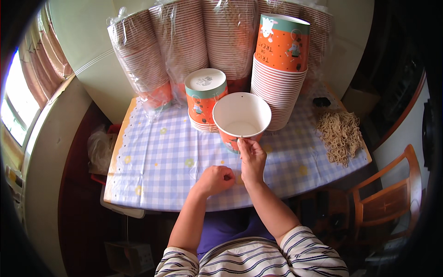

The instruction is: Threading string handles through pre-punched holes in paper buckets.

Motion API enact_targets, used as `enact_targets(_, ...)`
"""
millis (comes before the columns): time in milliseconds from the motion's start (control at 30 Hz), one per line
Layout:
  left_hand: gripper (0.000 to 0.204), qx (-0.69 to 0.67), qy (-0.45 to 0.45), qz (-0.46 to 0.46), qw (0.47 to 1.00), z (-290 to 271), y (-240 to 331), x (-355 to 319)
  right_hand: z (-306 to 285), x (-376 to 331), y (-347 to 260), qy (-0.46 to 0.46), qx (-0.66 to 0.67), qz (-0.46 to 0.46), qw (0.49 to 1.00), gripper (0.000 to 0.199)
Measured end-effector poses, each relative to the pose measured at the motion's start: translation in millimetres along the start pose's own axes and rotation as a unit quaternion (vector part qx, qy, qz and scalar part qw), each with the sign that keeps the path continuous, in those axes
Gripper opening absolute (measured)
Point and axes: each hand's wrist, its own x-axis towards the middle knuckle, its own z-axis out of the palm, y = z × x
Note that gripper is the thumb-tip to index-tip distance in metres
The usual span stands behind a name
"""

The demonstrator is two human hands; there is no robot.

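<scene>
An orange paper bucket (242, 115) with a white inside stands mouth up, tilted slightly toward me. A small dark hole shows near its far rim. My right hand (253, 162) pinches the near rim between thumb and fingertips. A thin pale strand (238, 159) appears to hang from that spot, too faint to follow. Just left of it, my left hand (215, 180) is curled closed above the tablecloth; whatever it may hold is hidden. Close behind the bucket is a short upside-down stack of matching buckets (205, 99). A taller upside-down stack (280, 78) rises at the right.
Several plastic-wrapped bucket stacks (180, 41) line the back of the table. A tangled heap of tan cords (340, 136) lies at the right edge, beside a small black item (321, 102). The checked tablecloth (161, 171) covers the table. A wooden chair (387, 194) stands at the right.
</scene>
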Motion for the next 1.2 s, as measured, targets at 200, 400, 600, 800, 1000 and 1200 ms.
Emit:
enact_targets(200, 0.016, -0.046, 0.086, 0.066, 0.993, -7, 8, 1, -20, -1, 2, -0.114, -0.047, 0.019, 0.992, 0.013)
enact_targets(400, 0.029, 0.127, 0.339, 0.183, 0.914, -33, 39, 21, -26, 0, -3, -0.133, 0.116, 0.103, 0.979, 0.013)
enact_targets(600, 0.03, 0.227, 0.26, 0.243, 0.907, -49, 59, 50, -35, 5, 1, -0.164, 0.116, 0.186, 0.962, 0.018)
enact_targets(800, 0.019, 0.209, 0.231, 0.251, 0.916, -51, 53, 60, -30, 3, 2, -0.102, -0.04, 0.094, 0.99, 0.015)
enact_targets(1000, 0.034, 0.221, 0.235, 0.246, 0.914, -48, 64, 61, -31, 3, -1, -0.082, -0.033, 0.103, 0.991, 0.015)
enact_targets(1200, 0.041, 0.227, 0.196, 0.33, 0.895, -49, 61, 60, -29, 1, -1, -0.087, -0.002, 0.103, 0.991, 0.016)
